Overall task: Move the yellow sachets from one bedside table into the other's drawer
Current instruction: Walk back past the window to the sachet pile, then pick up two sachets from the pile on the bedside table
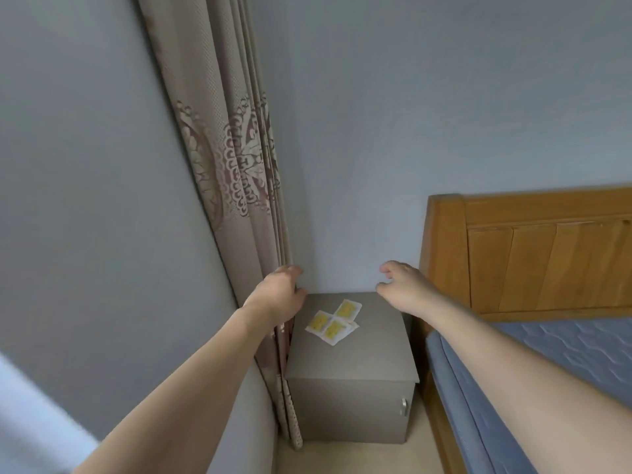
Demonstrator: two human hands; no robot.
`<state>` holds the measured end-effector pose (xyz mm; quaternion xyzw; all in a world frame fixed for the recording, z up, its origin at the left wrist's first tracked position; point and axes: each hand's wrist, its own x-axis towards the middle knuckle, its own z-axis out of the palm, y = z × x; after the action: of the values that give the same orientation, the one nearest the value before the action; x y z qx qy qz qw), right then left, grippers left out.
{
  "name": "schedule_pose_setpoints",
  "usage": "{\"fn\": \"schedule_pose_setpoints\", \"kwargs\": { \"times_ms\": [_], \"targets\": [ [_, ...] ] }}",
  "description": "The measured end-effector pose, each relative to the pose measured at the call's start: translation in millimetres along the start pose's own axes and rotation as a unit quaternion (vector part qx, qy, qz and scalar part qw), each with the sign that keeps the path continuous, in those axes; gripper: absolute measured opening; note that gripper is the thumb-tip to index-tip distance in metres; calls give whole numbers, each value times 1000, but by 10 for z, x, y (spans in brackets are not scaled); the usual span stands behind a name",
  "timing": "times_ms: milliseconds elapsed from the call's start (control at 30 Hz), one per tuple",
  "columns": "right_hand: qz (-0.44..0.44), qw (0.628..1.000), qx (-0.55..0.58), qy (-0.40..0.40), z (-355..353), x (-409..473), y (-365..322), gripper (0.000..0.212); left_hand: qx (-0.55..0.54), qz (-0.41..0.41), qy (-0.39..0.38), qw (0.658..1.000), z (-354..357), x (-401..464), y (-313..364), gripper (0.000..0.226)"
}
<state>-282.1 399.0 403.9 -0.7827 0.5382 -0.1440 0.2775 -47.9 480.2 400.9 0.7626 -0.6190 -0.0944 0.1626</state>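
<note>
Head view: both hands reach forward over the bedside table point(349, 357), holding nothing. Left hand point(278, 290) hangs at the table's back-left corner, against the curtain point(239, 172); can't tell if its fingers grip the fabric. Right hand point(402, 285) hovers over the back-right corner, fingers loosely curled, empty. Yellow sachets point(333, 322) lie in an overlapping cluster on the worktop, between the hands and slightly nearer the person, touched by neither. Bed point(547, 364) sits right of the right hand.

Yellow sachets point(333, 322) atop grey bedside table point(369, 357), hands above.
</note>
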Motion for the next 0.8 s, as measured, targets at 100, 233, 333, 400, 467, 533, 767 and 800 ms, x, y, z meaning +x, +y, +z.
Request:
{"fn": "schedule_pose_setpoints", "kwargs": {
  "times_ms": [100,233,333,400,467,533,767,800],
  "targets": [
    [30,999,35,-13,90,668,28,53,-31,-19,-4,999,71,625,-109,52],
    [104,992,56,-53,431,1458,177,44,-62,-63,-79,993,476,1369,-342,42],
    [151,983,74,-73,734,2075,353,28,-71,-76,-134,985,952,1950,-564,33],
    [182,978,65,-73,1003,2594,555,8,-68,-93,-172,978,1328,2386,-770,40],
    [211,972,55,-88,1346,3178,818,7,-71,-115,-196,971,1742,2843,-1000,39],
    [234,967,48,-85,1642,3675,1017,6,-83,-149,-197,965,2232,3273,-1270,29],
    [332,934,91,-92,3000,4877,1821,15,-79,-240,-292,922,4046,3972,-2082,47],
    [345,929,93,-91,3193,4973,1968,16,-71,-256,-280,922,4252,3997,-2180,60]
  ]
}}
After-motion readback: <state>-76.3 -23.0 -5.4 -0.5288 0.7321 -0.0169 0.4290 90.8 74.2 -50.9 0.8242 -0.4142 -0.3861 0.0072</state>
